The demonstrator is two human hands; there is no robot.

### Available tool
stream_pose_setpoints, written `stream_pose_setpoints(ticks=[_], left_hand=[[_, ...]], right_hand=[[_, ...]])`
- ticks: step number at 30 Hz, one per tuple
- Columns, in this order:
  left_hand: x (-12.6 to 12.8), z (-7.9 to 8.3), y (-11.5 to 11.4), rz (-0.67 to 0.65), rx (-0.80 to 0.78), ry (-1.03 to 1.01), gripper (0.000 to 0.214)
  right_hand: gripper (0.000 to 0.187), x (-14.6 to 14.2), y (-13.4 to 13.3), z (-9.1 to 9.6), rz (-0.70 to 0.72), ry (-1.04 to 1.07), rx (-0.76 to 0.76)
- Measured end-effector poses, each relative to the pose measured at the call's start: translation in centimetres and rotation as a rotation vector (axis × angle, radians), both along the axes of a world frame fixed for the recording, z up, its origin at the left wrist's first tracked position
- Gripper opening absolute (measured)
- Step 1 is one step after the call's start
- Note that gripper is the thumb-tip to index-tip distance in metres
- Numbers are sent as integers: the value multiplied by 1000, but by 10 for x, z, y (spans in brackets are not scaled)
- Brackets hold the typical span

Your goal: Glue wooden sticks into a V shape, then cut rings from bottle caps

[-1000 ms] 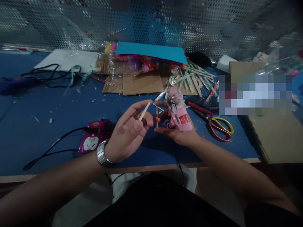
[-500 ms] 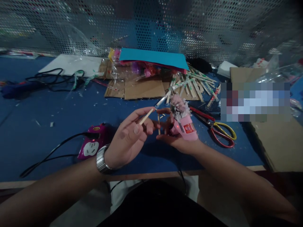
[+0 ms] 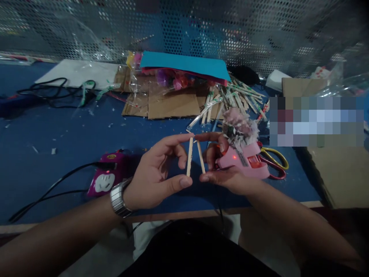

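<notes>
My left hand (image 3: 157, 173), with a metal watch at the wrist, pinches a short wooden stick (image 3: 189, 157) upright between forefinger and thumb. My right hand (image 3: 223, 169) pinches a second wooden stick (image 3: 201, 157) the same way, close beside the first, tops nearly touching. The right hand also carries a pink glue gun (image 3: 245, 161) with a red light and a clump of dried glue strands on its nozzle end. Both hands hover over the blue table (image 3: 57, 154) near its front edge.
A magenta power strip (image 3: 107, 179) with black cables lies left of my hands. Red and yellow scissors (image 3: 273, 163) lie behind the glue gun. Cardboard sheets (image 3: 170, 104), a teal sheet (image 3: 184, 63), several wrapped chopsticks (image 3: 239, 98) and plastic bags sit further back before a perforated metal wall.
The left hand turned its stick from slanted to upright and brought it next to the right hand's stick. The glue gun tilted flatter and shifted right.
</notes>
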State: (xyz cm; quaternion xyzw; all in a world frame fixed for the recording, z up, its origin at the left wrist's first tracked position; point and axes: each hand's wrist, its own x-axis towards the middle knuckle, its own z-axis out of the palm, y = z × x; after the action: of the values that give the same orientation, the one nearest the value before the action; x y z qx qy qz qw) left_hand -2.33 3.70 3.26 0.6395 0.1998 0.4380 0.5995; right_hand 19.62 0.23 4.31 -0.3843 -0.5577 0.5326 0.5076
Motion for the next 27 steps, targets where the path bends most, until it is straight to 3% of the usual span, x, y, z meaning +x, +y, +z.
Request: stream_pose_setpoints(ticks=[5,12,27], left_hand=[[-2,-5,-1,2,-1,43,73],[-4,-7,-4,83,76,140,79],[-2,-5,-3,143,212,180,80]], right_hand=[[58,0,-4,-10,19,41,122],[51,-4,-3,-8,-6,35,219],[41,1,-7,-15,30,15,195]])
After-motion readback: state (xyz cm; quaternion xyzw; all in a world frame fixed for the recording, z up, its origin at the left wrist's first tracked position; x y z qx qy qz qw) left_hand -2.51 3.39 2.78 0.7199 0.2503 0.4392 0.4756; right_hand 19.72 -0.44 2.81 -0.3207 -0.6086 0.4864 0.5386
